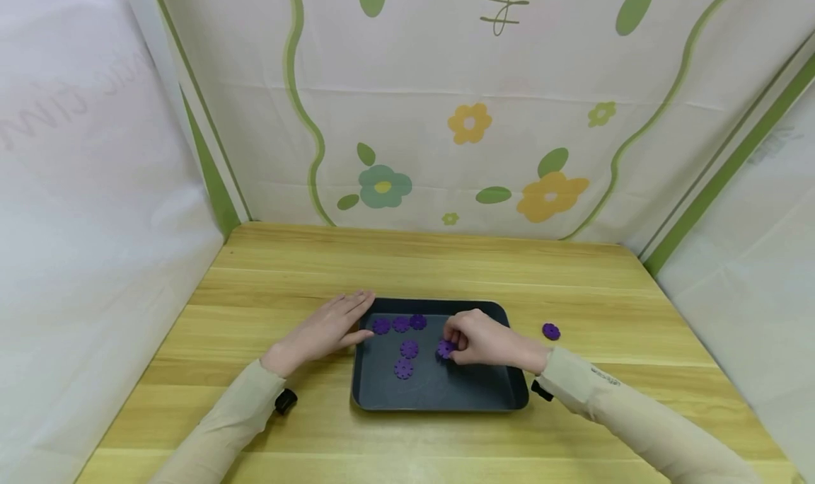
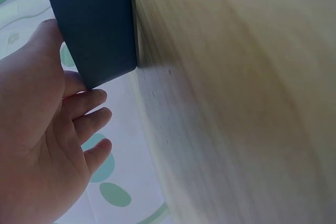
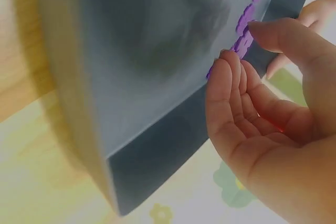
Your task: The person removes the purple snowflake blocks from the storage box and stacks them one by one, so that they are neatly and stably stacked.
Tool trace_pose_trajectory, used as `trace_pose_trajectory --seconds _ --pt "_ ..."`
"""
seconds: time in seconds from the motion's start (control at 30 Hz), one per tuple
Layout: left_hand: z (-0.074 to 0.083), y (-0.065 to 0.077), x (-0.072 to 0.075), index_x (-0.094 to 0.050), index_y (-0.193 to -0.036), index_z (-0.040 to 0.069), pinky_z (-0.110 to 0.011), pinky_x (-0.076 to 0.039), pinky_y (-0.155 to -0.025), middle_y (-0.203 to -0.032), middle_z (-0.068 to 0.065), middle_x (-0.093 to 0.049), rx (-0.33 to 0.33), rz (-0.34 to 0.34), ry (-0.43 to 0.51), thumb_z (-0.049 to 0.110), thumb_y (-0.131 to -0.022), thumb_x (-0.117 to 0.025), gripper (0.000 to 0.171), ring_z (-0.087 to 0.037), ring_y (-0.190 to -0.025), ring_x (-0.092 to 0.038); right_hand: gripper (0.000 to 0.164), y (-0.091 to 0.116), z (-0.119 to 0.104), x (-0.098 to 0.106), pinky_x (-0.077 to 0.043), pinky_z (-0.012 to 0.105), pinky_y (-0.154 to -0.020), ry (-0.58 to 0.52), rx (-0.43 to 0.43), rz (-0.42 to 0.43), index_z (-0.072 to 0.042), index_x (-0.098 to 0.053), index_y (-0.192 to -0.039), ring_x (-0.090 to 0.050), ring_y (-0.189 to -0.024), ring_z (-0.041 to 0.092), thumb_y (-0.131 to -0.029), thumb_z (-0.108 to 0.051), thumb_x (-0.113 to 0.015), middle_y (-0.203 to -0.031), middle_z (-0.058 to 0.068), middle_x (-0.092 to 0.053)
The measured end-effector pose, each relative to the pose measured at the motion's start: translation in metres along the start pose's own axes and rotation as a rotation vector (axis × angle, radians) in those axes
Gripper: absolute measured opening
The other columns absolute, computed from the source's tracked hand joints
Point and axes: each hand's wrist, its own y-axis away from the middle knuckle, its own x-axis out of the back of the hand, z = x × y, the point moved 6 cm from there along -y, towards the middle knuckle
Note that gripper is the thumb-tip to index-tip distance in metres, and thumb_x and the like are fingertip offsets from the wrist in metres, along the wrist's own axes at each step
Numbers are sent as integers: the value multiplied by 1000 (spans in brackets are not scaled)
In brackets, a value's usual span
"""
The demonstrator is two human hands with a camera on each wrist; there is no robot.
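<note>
A dark rectangular baking tray (image 1: 439,399) lies on the table, with several purple flower-shaped plastic discs inside. Three of them, one being a disc (image 1: 401,324), sit in a row along the tray's far left side. Below that row are a disc (image 1: 409,349) and another disc (image 1: 403,369). My right hand (image 1: 484,339) is over the middle of the tray and pinches a purple disc (image 1: 445,349) between thumb and fingertips. My left hand (image 1: 321,332), fingers extended, rests against the tray's far left corner; the left wrist view shows its fingertips touching the tray wall (image 2: 100,30).
One more purple disc (image 1: 551,331) lies on the wooden table (image 1: 286,264) to the right of the tray. White floral curtains (image 1: 407,81) stand behind the table and along both sides.
</note>
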Motion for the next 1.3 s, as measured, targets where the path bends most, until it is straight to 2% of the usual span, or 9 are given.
trace_pose_trajectory --seconds 0.37,0.67,0.97,1.3 --pt "0 -1 -1 -42 -149 0 -51 -41 -115 -153 -18 -46 19 -27 4 41 -98 -60 69 -31 -140 -48 19 19 20 17 -55 15 -65 -16 -48 62 -4 -68 -98 -64 -74 7 -82 -10 -76 -88 5 -69" --pt "0 -2 0 -43 -148 -2 -53 -42 -114 -151 -20 -47 10 -13 13 38 -97 -63 68 -33 -138 -50 18 36 33 26 -55 17 -65 -34 -128 82 -4 -67 -97 -62 -74 4 -83 -10 -76 -87 5 -69" --pt "-2 -3 -1 -42 -149 -1 -52 -41 -115 -152 -19 -46 13 -21 3 40 -98 -61 69 -32 -139 -49 16 50 48 41 -55 18 -63 -27 -166 148 -3 -67 -95 -60 -71 2 -83 -7 -76 -83 3 -69" --pt "-1 -3 -4 -38 -152 1 -50 -38 -118 -155 -17 -42 42 -68 19 43 -99 -57 70 -30 -143 -45 15 70 67 51 -56 17 -63 -21 -243 199 -2 -68 -94 -62 -71 3 -81 -3 -75 -83 3 -69"
